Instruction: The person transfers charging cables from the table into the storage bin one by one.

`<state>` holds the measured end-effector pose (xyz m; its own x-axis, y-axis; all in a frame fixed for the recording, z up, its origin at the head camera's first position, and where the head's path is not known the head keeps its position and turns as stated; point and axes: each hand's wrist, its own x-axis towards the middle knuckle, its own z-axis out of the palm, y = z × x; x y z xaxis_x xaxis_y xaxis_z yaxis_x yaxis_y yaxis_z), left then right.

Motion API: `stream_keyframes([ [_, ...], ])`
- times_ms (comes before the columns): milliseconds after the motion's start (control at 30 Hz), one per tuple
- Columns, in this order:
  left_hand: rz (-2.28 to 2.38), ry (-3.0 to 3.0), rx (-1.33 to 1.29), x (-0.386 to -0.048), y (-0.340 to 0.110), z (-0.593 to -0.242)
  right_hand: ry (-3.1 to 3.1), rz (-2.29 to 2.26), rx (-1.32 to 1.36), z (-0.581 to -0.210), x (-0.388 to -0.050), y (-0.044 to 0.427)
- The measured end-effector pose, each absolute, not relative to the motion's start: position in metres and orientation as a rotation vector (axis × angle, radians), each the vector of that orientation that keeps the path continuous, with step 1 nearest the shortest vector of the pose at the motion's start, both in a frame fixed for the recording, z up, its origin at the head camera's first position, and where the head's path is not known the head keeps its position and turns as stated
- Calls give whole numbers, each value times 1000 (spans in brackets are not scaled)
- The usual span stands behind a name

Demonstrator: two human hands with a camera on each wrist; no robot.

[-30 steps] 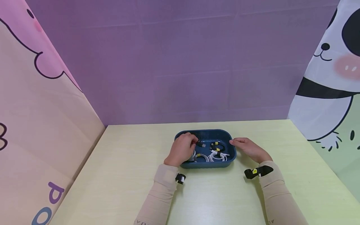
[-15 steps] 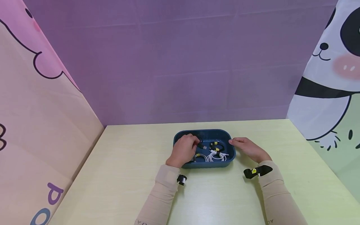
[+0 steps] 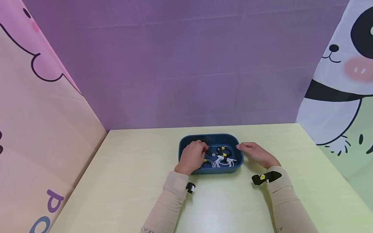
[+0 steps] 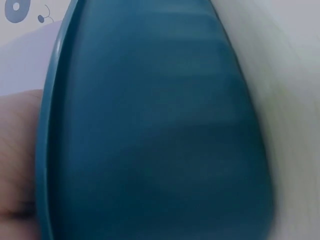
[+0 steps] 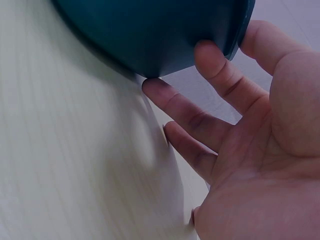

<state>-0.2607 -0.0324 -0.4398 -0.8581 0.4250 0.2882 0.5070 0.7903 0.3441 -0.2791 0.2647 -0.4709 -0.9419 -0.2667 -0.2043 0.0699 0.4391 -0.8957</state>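
A dark blue plastic bin (image 3: 217,171) stands on the table with several coiled cables inside. My left hand (image 3: 190,157) reaches over its near left rim, and the curled fingers pinch a black USB cable (image 3: 211,153); the fingertips are partly hidden. In the left wrist view the bin's outer wall (image 4: 160,120) fills most of the picture, with a bit of the hand (image 4: 19,160) behind the rim. At the bin's right end my right hand (image 3: 259,155) pinches the rim between thumb and index finger. The other fingers (image 5: 190,115) of that hand spread below, near the wall.
Inside the bin, a white cable coil (image 3: 223,162) lies near the front right, with a black cable with yellow ties (image 3: 224,151) behind it. A greyish coil (image 3: 207,163) is partly covered by the left hand. The pale table (image 3: 122,174) meets a purple backdrop (image 3: 175,81).
My left hand has shifted slightly right and toward me inside the bin, and the black USB cable has moved with it. The right hand keeps its grip on the rim.
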Motion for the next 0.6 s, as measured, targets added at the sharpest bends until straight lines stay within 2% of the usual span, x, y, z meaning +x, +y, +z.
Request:
stream_keyframes([
  [600, -626, -2810, -716, -264, -17, -451, 2381, -1513, -161, -472, -279, 269],
])
